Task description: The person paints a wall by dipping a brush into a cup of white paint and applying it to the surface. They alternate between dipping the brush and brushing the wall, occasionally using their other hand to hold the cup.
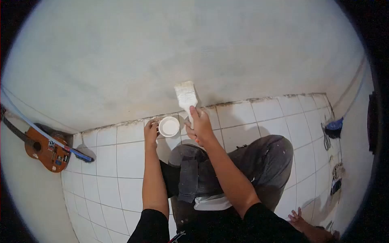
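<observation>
While the right hand point(200, 126) grips a paintbrush point(187, 97), the left hand point(151, 132) seemingly clasps a white cup point(169, 135).

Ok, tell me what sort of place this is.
Most likely a room in a home: an acoustic guitar with stickers sits at the view's left, white floor tiles run below, and the right hand holds a flat paintbrush before a blotchy wall.

Acoustic guitar point(43, 156): stickers point(59, 159) on body, lettering too small to read. Black shirt point(210, 231): partial print point(177, 236) at lower edge, illegible. Readable texts, brands, numbers: none.
</observation>
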Demonstrator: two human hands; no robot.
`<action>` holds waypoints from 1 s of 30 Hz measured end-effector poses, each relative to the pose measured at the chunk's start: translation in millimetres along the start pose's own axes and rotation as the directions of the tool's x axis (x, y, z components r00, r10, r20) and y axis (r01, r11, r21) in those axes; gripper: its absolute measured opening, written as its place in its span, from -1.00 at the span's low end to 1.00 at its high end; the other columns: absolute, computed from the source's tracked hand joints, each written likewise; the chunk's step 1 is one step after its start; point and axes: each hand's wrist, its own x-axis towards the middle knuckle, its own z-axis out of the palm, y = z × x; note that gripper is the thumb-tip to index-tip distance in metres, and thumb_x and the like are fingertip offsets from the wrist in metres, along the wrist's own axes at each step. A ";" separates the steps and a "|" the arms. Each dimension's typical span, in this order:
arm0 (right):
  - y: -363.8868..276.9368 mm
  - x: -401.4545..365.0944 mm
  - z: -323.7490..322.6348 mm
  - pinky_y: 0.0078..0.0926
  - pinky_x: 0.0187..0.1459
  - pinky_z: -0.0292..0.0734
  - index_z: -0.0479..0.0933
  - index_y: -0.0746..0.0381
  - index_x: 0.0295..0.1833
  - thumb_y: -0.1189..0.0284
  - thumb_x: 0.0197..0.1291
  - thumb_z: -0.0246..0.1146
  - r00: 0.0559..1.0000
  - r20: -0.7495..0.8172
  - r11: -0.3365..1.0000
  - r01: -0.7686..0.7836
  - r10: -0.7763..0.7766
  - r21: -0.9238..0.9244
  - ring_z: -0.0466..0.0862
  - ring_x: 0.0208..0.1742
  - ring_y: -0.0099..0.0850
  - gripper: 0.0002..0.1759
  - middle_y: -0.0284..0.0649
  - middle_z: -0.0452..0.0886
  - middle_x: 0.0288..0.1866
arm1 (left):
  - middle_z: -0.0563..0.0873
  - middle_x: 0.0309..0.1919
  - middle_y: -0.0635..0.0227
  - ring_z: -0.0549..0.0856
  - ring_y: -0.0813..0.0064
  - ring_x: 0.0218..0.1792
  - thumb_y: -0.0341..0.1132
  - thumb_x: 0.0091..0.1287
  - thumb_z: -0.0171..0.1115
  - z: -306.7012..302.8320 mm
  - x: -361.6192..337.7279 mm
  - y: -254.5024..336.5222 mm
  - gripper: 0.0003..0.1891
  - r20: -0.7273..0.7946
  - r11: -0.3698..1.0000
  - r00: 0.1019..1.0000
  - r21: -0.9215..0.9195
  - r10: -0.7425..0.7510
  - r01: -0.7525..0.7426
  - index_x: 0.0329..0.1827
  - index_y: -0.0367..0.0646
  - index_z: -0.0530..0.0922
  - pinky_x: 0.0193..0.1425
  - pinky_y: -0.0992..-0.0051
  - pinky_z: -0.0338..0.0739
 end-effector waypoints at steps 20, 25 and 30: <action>10.7 9.3 28.9 -0.63 -0.84 0.01 0.20 0.16 -0.13 0.19 0.48 -0.08 0.978 0.186 0.991 -0.112 0.097 0.067 0.21 -0.80 -0.63 -0.74 -0.35 0.28 -0.59 | 0.60 -0.32 0.47 0.55 0.66 -0.34 -0.30 0.33 0.12 6.6 -5.8 11.6 -0.78 -0.014 1.000 1.000 0.019 0.021 -0.021 -0.02 -0.14 0.56 -0.32 0.60 0.42; 16.7 11.1 34.0 -0.64 -0.80 0.03 0.29 0.20 -0.14 0.28 0.45 -0.03 0.922 0.309 0.971 -0.239 0.232 -0.014 0.22 -0.76 -0.64 -0.80 -0.34 0.36 -0.55 | 0.61 -0.34 0.48 0.52 0.67 -0.38 -0.33 0.31 0.11 -6.5 5.9 -4.6 -0.80 0.054 0.995 0.994 0.028 0.099 -0.101 -0.09 -0.16 0.60 -0.37 0.63 0.36; 3.4 23.0 23.8 -0.64 -0.80 0.05 0.34 0.26 -0.10 0.32 0.41 0.04 0.960 0.252 0.988 -0.142 0.122 0.062 0.25 -0.74 -0.65 -0.79 -0.30 0.40 -0.52 | 0.62 -0.33 0.44 0.55 0.65 -0.39 -0.34 0.31 0.10 2.5 -2.4 3.6 -0.77 0.008 0.997 0.998 0.020 0.068 -0.068 -0.04 -0.20 0.58 -0.38 0.64 0.41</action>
